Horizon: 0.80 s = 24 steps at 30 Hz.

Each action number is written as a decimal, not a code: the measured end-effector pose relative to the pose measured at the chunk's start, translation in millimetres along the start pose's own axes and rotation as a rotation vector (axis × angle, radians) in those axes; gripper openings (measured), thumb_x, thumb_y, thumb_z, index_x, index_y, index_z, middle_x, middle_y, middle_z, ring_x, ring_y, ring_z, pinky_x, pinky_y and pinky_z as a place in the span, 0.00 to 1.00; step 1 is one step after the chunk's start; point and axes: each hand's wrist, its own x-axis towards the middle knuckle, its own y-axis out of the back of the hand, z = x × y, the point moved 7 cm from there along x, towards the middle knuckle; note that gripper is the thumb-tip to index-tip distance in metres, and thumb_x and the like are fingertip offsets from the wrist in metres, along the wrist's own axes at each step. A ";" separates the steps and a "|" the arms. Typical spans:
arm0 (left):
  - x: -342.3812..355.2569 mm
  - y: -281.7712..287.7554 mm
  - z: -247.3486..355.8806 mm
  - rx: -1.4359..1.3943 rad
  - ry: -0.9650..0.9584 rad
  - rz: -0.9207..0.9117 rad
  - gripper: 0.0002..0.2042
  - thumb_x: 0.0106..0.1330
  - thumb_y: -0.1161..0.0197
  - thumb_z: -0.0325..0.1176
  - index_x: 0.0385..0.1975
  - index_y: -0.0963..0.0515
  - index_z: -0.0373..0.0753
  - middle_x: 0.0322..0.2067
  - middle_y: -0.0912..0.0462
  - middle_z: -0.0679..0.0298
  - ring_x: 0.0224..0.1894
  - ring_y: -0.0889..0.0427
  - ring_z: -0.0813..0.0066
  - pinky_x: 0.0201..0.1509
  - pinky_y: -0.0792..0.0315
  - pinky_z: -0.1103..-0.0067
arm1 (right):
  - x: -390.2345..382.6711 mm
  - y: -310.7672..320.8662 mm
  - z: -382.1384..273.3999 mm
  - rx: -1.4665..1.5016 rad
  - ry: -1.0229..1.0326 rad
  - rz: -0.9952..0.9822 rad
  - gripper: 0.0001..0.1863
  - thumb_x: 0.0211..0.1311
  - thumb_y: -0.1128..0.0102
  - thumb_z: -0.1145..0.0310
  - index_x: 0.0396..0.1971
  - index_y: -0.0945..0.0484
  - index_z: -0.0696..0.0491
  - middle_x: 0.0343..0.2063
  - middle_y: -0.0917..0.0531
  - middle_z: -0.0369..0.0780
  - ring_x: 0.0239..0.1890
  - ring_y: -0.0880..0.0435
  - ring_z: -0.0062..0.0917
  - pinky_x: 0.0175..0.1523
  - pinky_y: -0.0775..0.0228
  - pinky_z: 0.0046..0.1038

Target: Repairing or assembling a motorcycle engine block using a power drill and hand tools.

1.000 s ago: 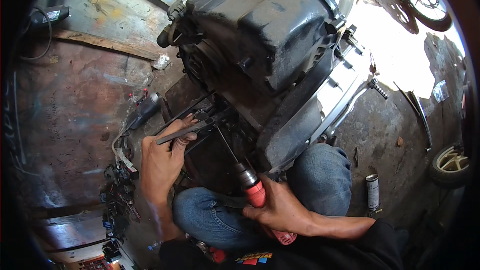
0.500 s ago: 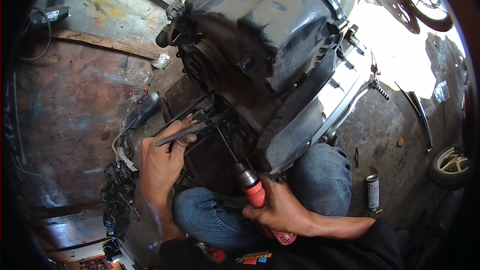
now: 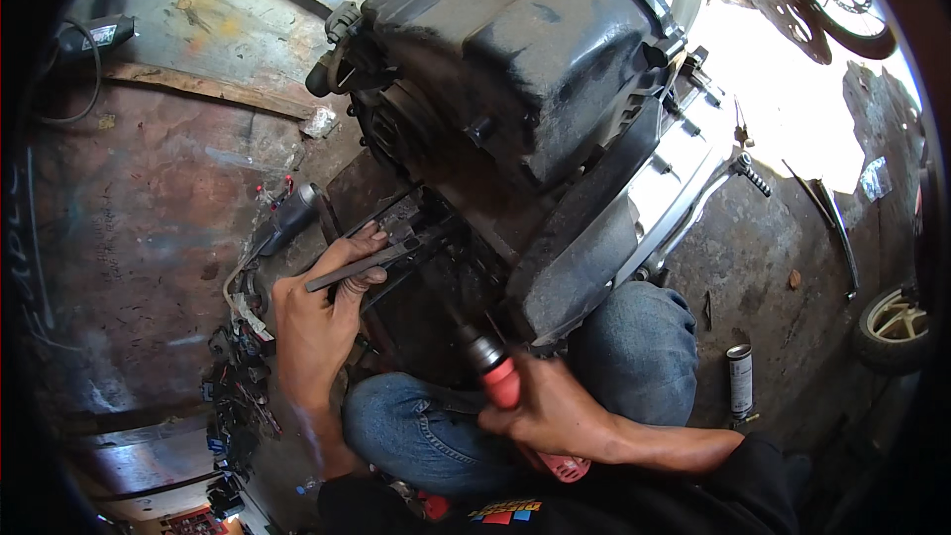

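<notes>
Nearest to me, at 6 o'clock: my right hand [image 3: 550,411], fingers clenched around the red handle of a screwdriver [image 3: 500,381]. Its dark shaft runs up toward 11 o'clock into the underside of the engine; the tip is hidden in shadow, so I cannot tell what it meets.

Both knees in blue jeans [image 3: 634,352] sit under the work, either side of that hand.

At 8 o'clock: my left hand [image 3: 317,322], fingers grasping a flat grey metal bar [image 3: 362,266] that lies across them and points toward the engine's dark frame.

Just past the left hand, toward 9 o'clock, a tangle of wires and connectors [image 3: 238,376] trails down the floor [image 3: 149,228].

Centre to 12 o'clock: large black engine block [image 3: 515,69], tilted, with a silver casing on its right side.

At 4 o'clock, a small spray can [image 3: 740,381] stands on the floor. At 3 o'clock and 1 o'clock, wheels [image 3: 897,322] at the rim.
</notes>
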 end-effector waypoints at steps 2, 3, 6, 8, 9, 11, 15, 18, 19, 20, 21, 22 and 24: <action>-0.3 -2.4 5.3 0.011 0.064 -0.002 0.13 0.71 0.34 0.35 0.47 0.16 0.31 0.46 0.11 0.52 0.47 0.10 0.58 0.49 0.20 0.72 | -11.3 -20.8 -6.2 -0.188 0.103 -0.149 0.30 0.52 0.27 0.69 0.52 0.29 0.66 0.34 0.16 0.56 0.38 0.13 0.48 0.46 0.21 0.44; -1.6 -1.8 5.9 0.026 0.129 -0.004 0.13 0.71 0.35 0.34 0.47 0.16 0.31 0.46 0.11 0.53 0.43 0.10 0.61 0.48 0.20 0.71 | -20.7 -40.3 -8.7 -0.372 0.207 -0.302 0.30 0.53 0.27 0.67 0.52 0.29 0.66 0.35 0.16 0.58 0.38 0.13 0.53 0.45 0.21 0.47; -17.3 8.0 30.4 0.460 -0.237 -0.004 0.13 0.74 0.39 0.39 0.45 0.13 0.37 0.46 0.10 0.54 0.34 0.15 0.67 0.43 0.22 0.74 | -21.0 -40.1 10.7 -0.266 0.080 -0.280 0.30 0.56 0.27 0.64 0.53 0.30 0.66 0.34 0.16 0.60 0.39 0.15 0.59 0.46 0.21 0.50; -26.7 38.1 43.9 0.481 -0.219 0.128 0.15 0.77 0.43 0.41 0.44 0.13 0.37 0.45 0.10 0.55 0.33 0.18 0.68 0.39 0.24 0.74 | -26.2 -28.2 20.9 -0.306 -0.087 -0.283 0.28 0.59 0.29 0.64 0.51 0.30 0.65 0.32 0.16 0.60 0.40 0.14 0.57 0.45 0.21 0.49; -31.9 55.0 48.9 0.494 -0.205 0.258 0.18 0.79 0.47 0.42 0.43 0.12 0.37 0.43 0.09 0.56 0.31 0.20 0.69 0.36 0.27 0.75 | -26.6 -21.1 22.2 -0.300 -0.103 -0.273 0.28 0.59 0.29 0.64 0.51 0.30 0.65 0.32 0.16 0.60 0.40 0.14 0.57 0.45 0.21 0.49; -56.4 89.1 64.0 0.459 -0.201 0.346 0.20 0.80 0.51 0.42 0.40 0.12 0.37 0.41 0.09 0.55 0.30 0.20 0.69 0.35 0.28 0.75 | -27.8 -11.4 14.0 -0.287 -0.076 -0.241 0.28 0.60 0.29 0.64 0.52 0.31 0.65 0.30 0.16 0.59 0.39 0.14 0.55 0.44 0.21 0.46; -108.3 96.2 49.5 0.023 -0.326 0.386 0.21 0.77 0.52 0.40 0.29 0.15 0.36 0.29 0.12 0.56 0.26 0.19 0.70 0.30 0.31 0.78 | -34.8 5.6 9.1 -0.271 -0.090 -0.201 0.29 0.59 0.28 0.63 0.53 0.31 0.65 0.30 0.16 0.57 0.38 0.13 0.54 0.45 0.22 0.46; -115.0 51.2 38.7 -0.149 -0.278 0.189 0.19 0.74 0.45 0.40 0.24 0.16 0.37 0.23 0.14 0.59 0.24 0.19 0.72 0.29 0.31 0.78 | -42.6 11.9 14.0 -0.303 -0.118 -0.186 0.32 0.59 0.28 0.63 0.56 0.32 0.65 0.33 0.16 0.58 0.41 0.13 0.53 0.47 0.23 0.47; -113.8 31.7 35.5 -0.222 -0.175 0.113 0.18 0.73 0.41 0.40 0.22 0.17 0.37 0.21 0.15 0.61 0.23 0.19 0.72 0.29 0.30 0.78 | -45.9 12.9 19.0 -0.299 -0.126 -0.186 0.32 0.59 0.28 0.63 0.56 0.32 0.65 0.33 0.16 0.58 0.41 0.13 0.53 0.47 0.23 0.47; -108.8 21.2 36.7 -0.226 -0.176 0.111 0.18 0.73 0.41 0.40 0.22 0.17 0.37 0.21 0.15 0.61 0.23 0.19 0.72 0.29 0.30 0.78 | -47.5 15.3 23.2 -0.291 -0.122 -0.163 0.33 0.59 0.28 0.63 0.57 0.33 0.65 0.34 0.16 0.59 0.41 0.13 0.53 0.46 0.22 0.46; -100.1 11.1 36.1 -0.076 -0.143 0.111 0.17 0.70 0.37 0.40 0.21 0.17 0.36 0.20 0.15 0.61 0.22 0.18 0.72 0.29 0.28 0.77 | -50.2 17.6 26.9 -0.282 -0.117 -0.141 0.34 0.59 0.28 0.62 0.58 0.33 0.65 0.36 0.16 0.59 0.40 0.13 0.52 0.46 0.22 0.46; -92.6 5.8 35.4 0.085 -0.108 0.112 0.16 0.68 0.33 0.40 0.20 0.17 0.36 0.19 0.16 0.60 0.21 0.18 0.72 0.29 0.26 0.76 | -52.2 18.2 28.3 -0.279 -0.112 -0.146 0.34 0.59 0.28 0.62 0.58 0.33 0.65 0.36 0.16 0.59 0.40 0.13 0.52 0.46 0.22 0.46; -83.7 -5.0 34.4 0.063 -0.079 0.050 0.21 0.72 0.37 0.45 0.20 0.18 0.34 0.20 0.16 0.60 0.21 0.19 0.72 0.28 0.28 0.77 | -57.6 25.4 32.2 -0.227 -0.098 -0.087 0.31 0.59 0.28 0.62 0.54 0.32 0.63 0.35 0.16 0.56 0.38 0.14 0.51 0.45 0.23 0.45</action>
